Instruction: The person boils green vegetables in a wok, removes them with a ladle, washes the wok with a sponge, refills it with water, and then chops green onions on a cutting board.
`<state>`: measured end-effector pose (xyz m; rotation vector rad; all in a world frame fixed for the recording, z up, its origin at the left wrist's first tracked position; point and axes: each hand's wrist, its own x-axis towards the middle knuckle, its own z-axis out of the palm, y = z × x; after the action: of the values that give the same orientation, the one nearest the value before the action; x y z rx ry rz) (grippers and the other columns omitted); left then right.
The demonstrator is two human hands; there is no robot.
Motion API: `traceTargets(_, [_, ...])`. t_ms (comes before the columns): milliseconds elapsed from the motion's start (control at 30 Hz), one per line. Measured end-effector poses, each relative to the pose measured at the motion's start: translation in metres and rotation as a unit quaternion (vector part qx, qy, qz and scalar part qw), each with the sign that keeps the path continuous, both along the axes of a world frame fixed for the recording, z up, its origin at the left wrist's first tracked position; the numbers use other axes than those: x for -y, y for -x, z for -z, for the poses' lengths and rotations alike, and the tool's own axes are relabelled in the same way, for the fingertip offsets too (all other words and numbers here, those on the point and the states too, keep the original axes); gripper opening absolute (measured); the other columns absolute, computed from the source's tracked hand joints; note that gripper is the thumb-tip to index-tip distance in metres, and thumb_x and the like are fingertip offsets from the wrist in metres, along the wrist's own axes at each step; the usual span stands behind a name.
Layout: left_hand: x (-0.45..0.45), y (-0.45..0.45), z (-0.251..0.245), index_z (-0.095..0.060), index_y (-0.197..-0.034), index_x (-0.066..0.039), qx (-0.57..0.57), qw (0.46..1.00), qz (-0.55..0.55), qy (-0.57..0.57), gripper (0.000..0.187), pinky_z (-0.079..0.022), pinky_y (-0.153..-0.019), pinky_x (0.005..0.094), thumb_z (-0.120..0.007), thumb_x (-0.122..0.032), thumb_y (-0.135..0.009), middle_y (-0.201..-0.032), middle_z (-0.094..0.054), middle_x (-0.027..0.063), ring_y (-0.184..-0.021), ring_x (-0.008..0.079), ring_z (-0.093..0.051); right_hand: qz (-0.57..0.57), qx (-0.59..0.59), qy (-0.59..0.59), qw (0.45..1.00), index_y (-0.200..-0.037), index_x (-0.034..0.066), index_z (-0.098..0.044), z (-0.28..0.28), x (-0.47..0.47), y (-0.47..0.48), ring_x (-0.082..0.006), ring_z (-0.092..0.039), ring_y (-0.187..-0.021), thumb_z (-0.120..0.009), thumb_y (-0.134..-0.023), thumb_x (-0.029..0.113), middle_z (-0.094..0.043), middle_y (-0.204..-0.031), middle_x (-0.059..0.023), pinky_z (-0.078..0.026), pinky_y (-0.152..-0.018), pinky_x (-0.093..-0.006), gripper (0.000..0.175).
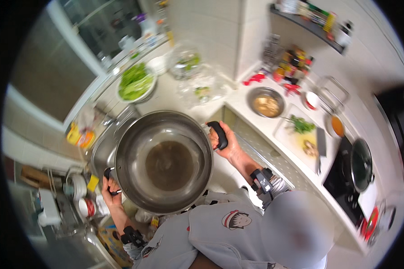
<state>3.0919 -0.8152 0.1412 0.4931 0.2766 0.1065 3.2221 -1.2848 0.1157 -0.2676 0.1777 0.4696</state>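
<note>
A large steel wok is held up in front of my body, its inside facing me. Brownish liquid or a dark wet patch covers its bottom; I cannot tell which. My left hand grips the black loop handle on the wok's left side. Around the opposite black handle the fingers of my right hand are closed. Behind the wok's left edge, the steel sink is partly hidden.
A bowl of green lettuce stands on the corner counter beside clear plastic bags. Along the right counter are a steel bowl of food, a cutting board with herbs, a cleaver and a black cooktop with a lidded pan.
</note>
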Motion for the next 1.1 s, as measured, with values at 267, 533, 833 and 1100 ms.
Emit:
traceTargets(267, [0.187, -0.057, -0.012, -0.041, -0.075, -0.007, 0.007, 0.983, 0.186, 0.0, 0.026, -0.027, -0.043, 0.0219, -0.047, -0.021, -0.096, -0.064, -0.035, -0.0009, -0.047, 0.007, -0.031, 0.16, 0.032, -0.008, 0.987, -0.114, 0.0048, -0.051, -0.001, 0.2, 0.123, -0.0116, -0.031, -0.046, -0.04, -0.094, 0.041, -0.035, -0.056, -0.0002, -0.028, -0.042, -0.0256, 0.043])
traceTargets(533, [0.416, -0.069, 0.004, -0.036, -0.065, -0.011, -0.021, 0.942, 0.332, -0.035, 0.036, -0.026, -0.045, 0.02, -0.047, -0.026, -0.096, -0.055, -0.027, -0.004, -0.046, 0.006, -0.028, 0.32, 0.012, 0.028, 0.947, -0.106, 0.0081, -0.053, -0.007, 0.375, 0.291, -0.0122, -0.03, -0.045, -0.043, -0.092, 0.046, -0.035, -0.056, -0.0001, -0.029, -0.046, -0.0258, 0.042])
traceTargets(833, [0.667, -0.041, 0.02, -0.041, -0.082, -0.007, 0.013, 0.82, 0.573, 0.017, 0.018, -0.028, -0.042, 0.0219, -0.048, -0.018, -0.095, -0.064, -0.036, -0.0003, -0.048, 0.0077, -0.032, 0.564, 0.003, 0.078, 0.822, -0.115, 0.005, -0.052, -0.003, 0.467, 0.496, -0.0108, -0.025, -0.046, -0.043, -0.092, 0.045, -0.027, -0.054, 0.0015, -0.024, -0.045, -0.0256, 0.047])
traceTargets(1100, [0.874, 0.074, -0.005, -0.042, -0.083, -0.008, 0.004, 0.75, 0.662, 0.004, 0.016, -0.029, -0.044, 0.0219, -0.049, -0.017, -0.094, -0.064, -0.038, 0.0012, -0.049, 0.0084, -0.034, 0.654, -0.016, 0.088, 0.751, -0.108, 0.0056, -0.053, -0.02, 0.564, 0.658, -0.0128, -0.028, -0.046, -0.037, -0.094, 0.041, -0.03, -0.053, -0.0004, -0.028, -0.046, -0.0283, 0.041])
